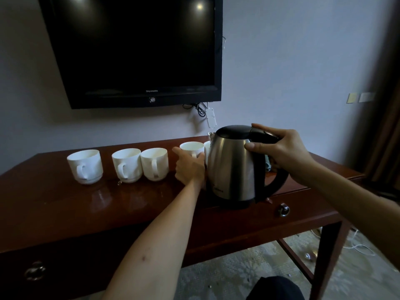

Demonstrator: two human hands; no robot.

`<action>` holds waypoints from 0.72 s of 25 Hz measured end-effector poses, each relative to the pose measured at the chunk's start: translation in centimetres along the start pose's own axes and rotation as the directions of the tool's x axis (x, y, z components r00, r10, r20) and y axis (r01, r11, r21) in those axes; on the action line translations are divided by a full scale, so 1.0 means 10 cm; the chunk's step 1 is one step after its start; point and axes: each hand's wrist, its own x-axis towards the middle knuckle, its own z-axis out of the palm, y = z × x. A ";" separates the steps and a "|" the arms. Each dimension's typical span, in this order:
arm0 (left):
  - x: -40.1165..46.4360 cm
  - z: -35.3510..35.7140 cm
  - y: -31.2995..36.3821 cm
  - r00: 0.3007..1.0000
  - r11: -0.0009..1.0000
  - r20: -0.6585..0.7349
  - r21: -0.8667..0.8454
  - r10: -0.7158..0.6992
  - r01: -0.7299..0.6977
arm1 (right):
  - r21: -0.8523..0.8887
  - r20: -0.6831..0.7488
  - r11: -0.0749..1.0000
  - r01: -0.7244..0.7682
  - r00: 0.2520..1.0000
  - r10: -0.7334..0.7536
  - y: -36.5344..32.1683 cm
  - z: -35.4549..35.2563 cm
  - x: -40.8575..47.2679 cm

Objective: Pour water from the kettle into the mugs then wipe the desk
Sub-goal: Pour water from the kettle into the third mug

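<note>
A steel kettle (231, 167) with a black lid and handle stands near the right end of the dark wooden desk (65, 204). My right hand (279, 152) is closed around the kettle's handle at the top. Several white mugs line the back of the desk: one at the left (85, 166), two touching in the middle (126, 165) (154, 163), and a fourth (191, 147) beside the kettle. My left hand (189, 167) wraps the fourth mug from the front. A fifth mug (207, 146) is mostly hidden behind the kettle.
A black television (134, 48) hangs on the wall above the desk, cables and a white box (211, 118) dangling below it. Two round drawer pulls (283, 210) (34, 270) sit on the desk front. A curtain hangs at the far right. Carpet lies below.
</note>
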 end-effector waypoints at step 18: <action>-0.05 -1.14 -0.64 0.991 0.991 -0.129 -0.128 0.030 -0.046 | 0.017 0.032 0.998 -0.058 0.998 0.057 -0.13 0.05 -0.10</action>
